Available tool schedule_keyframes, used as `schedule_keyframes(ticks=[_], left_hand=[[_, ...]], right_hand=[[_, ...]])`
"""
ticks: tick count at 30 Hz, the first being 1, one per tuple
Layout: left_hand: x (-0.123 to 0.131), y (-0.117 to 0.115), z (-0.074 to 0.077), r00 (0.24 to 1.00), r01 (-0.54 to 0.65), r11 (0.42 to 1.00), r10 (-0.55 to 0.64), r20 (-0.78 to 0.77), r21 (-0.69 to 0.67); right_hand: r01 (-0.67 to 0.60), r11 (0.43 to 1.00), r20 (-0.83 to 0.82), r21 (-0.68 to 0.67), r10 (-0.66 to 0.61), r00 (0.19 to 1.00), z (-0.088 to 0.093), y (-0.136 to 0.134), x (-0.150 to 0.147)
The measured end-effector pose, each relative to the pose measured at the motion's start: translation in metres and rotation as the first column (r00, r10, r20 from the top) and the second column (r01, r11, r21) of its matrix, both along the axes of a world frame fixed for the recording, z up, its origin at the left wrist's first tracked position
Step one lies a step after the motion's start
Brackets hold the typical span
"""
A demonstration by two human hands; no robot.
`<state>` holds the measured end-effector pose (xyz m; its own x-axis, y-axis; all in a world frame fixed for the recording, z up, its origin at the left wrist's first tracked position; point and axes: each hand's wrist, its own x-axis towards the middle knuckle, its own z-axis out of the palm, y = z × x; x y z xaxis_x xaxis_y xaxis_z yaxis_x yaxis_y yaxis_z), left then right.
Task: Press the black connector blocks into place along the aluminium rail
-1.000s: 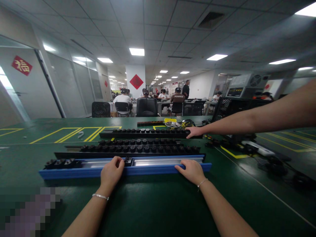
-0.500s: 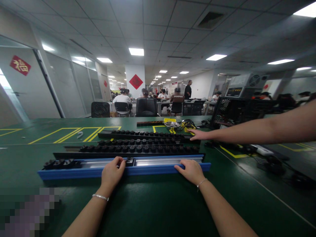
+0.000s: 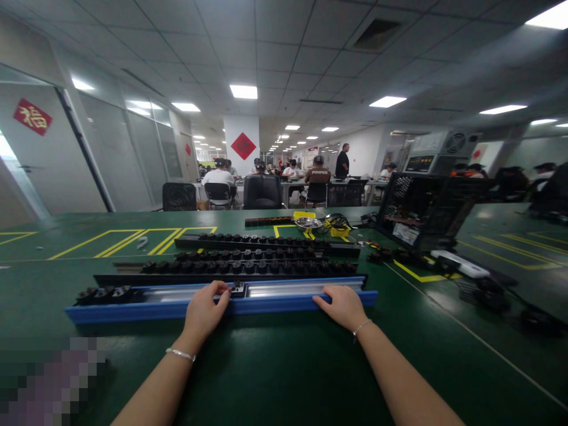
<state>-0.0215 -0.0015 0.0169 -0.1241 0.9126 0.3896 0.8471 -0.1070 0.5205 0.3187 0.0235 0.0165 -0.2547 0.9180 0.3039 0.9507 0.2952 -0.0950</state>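
Head view first: what lies nearest on the bench (image 3: 275, 367)?

Toward its near left corner, a pixelated patch (image 3: 57, 378) I can't make out. Then two forearms (image 3: 157, 381), reaching in from the near edge.

And the hands?

On one side, the left hand (image 3: 206, 307): fingers curled, tips at the left end of the module (image 3: 239, 289). Whether they pinch it or merely touch it, I can't tell. Opposite, the right hand (image 3: 344, 305), knuckles up, grips the near wall of the blue rail (image 3: 266, 306), thumb outside, fingers over the top.

Where's the module?

In the blue rail's channel, between the hands. Black parts (image 3: 104, 294) fill the channel's left end; the left hand hides some of the stretch between.

Anything crowding it?

Black rails (image 3: 146, 276) carrying more black parts, roughly parallel, just behind. Toward the bench's right edge, a white bar (image 3: 459, 263).

Farther?

Near the far edge, a bowl (image 3: 308, 223) and a yellow box (image 3: 339, 231); right of them, a PC case (image 3: 426, 207). Beyond that edge, chairs (image 3: 262, 192) and seated people (image 3: 217, 174).
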Motion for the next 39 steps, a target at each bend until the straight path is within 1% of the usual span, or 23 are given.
schedule_keyframes(ticks=[9, 16, 25, 34, 39], left_hand=[[0.002, 0.001, -0.002, 0.997, 0.074, 0.997, -0.073, -0.034, 0.032], [0.005, 0.001, -0.002, 0.989, 0.129, 0.991, -0.127, -0.072, 0.021], [0.009, -0.001, 0.000, 0.980, 0.161, 0.987, -0.158, -0.120, 0.010], [0.013, -0.001, 0.000, 0.974, 0.202, 0.979, -0.197, -0.114, 0.035], [0.016, -0.001, 0.000, 0.968, 0.221, 0.975, -0.216, -0.130, 0.028]], right_hand=[[-0.005, 1.000, 0.010, -0.005, 0.005, 1.000, 0.002, -0.002, 0.000], [-0.013, 1.000, -0.006, -0.009, 0.013, 1.000, 0.001, -0.002, 0.000], [-0.016, 1.000, -0.002, 0.000, 0.016, 1.000, -0.001, -0.001, 0.000], [-0.013, 1.000, -0.008, -0.007, 0.013, 1.000, 0.001, -0.002, 0.000], [-0.019, 1.000, -0.067, 0.019, 0.020, 0.998, -0.001, -0.003, -0.001]])
